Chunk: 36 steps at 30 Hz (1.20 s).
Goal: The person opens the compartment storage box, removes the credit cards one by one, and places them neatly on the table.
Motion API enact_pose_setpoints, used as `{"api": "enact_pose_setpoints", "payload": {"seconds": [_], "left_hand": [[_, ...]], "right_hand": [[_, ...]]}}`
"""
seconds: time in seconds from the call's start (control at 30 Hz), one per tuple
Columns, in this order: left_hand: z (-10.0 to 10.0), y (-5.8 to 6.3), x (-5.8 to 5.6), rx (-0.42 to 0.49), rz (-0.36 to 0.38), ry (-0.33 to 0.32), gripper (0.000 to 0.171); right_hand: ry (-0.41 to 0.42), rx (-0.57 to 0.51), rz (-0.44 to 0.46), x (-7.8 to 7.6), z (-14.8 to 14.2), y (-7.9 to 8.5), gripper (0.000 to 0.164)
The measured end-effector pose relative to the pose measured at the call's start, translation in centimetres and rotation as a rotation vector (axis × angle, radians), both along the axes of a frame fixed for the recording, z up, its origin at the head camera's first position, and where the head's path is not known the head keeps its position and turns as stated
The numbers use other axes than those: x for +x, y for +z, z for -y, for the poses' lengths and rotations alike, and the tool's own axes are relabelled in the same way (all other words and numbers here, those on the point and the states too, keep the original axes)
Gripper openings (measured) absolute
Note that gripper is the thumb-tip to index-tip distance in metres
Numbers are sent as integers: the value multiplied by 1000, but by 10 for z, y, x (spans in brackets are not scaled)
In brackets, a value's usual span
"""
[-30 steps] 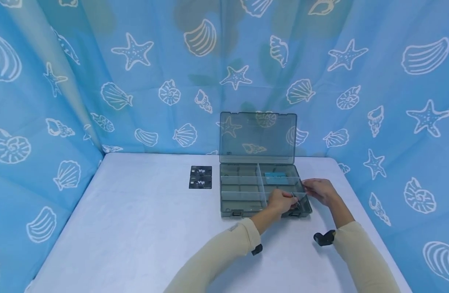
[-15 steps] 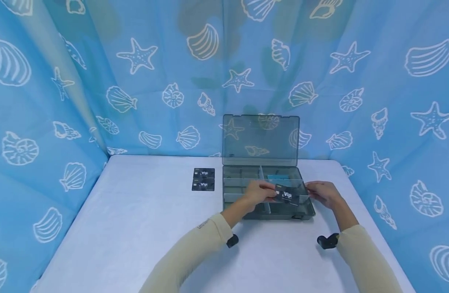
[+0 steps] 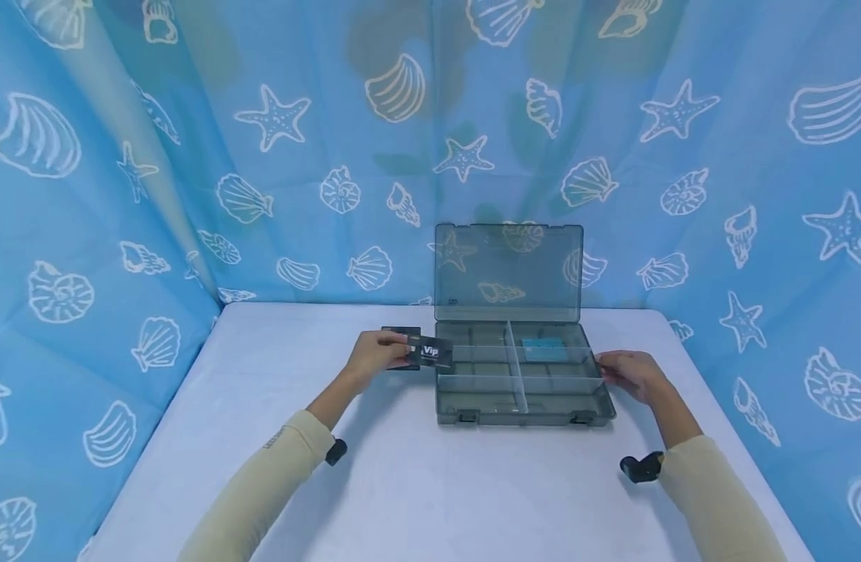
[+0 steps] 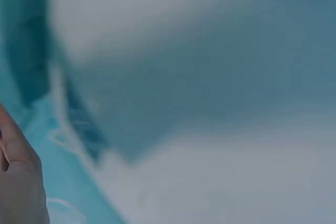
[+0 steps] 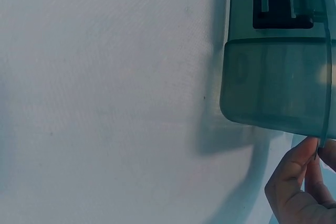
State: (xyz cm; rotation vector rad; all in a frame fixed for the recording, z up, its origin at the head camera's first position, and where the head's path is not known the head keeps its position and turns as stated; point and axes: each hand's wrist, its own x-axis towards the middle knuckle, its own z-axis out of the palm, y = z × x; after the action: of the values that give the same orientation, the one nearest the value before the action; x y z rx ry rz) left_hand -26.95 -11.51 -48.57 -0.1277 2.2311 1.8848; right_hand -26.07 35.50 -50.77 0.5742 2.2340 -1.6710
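My left hand (image 3: 372,355) pinches a black card (image 3: 435,352) marked "Vip" by its left end, just left of the box. Partly covered by that hand, more black cards (image 3: 395,329) lie on the table beneath it. In the left wrist view only part of the left hand (image 4: 21,177) shows, at the left edge. My right hand (image 3: 632,371) holds the right side of a smoky clear divided box (image 3: 521,419); in the right wrist view, the thumb and fingers of the right hand (image 5: 302,187) pinch its rim. A teal item (image 3: 544,350) lies in the back right compartment.
The box's lid (image 3: 507,269) stands open and upright at the back. Clear dividers (image 3: 479,378) split the box into several compartments. A white cloth covers the table (image 3: 472,492), and a blue shell-print curtain (image 3: 304,234) hangs behind and at both sides.
My left hand has lifted the black card out of the front right compartment and carried it left, over the cards on the table. My right hand stays at the box's right side.
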Motion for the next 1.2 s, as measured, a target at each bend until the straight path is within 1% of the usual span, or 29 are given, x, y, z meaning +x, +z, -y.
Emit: {"api": "enact_pose_setpoints", "payload": {"seconds": [0.1, 0.2, 0.3, 0.37, 0.47, 0.57, 0.67, 0.83, 1.0, 1.1, 1.2], "left_hand": [[20, -20, 6, 6, 51, 23, 21], [33, -36, 12, 29, 113, 55, 20], [39, -45, 17, 49, 145, 70, 20], [41, -48, 19, 40, 135, 67, 19], [42, -48, 21, -19, 115, 59, 19], [44, -45, 21, -119, 118, 46, 20], [45, -41, 19, -215, 128, 23, 20], [47, -38, 15, -362, 105, -11, 24], [45, -31, 13, -535, 94, -45, 26], [42, -26, 11, -615, 114, -63, 28], [40, -21, 9, -659, 137, -81, 32]], "right_hand": [[15, -10, 9, 1, -2, -1, 48], [29, -15, 2, 1, -1, 0, 49], [32, -12, 3, 0, 0, 0, 50], [32, -4, 4, -1, 0, -1, 49], [24, 7, 6, -1, 0, -2, 49], [19, 4, 11, -1, 0, -2, 49], [12, -2, 19, 0, 0, -1, 49], [15, -5, 16, 1, 0, 1, 48], [11, -17, 16, 2, 0, 2, 46], [10, -16, 14, 2, 1, 1, 46], [6, -7, 13, 1, 1, 1, 46]]}}
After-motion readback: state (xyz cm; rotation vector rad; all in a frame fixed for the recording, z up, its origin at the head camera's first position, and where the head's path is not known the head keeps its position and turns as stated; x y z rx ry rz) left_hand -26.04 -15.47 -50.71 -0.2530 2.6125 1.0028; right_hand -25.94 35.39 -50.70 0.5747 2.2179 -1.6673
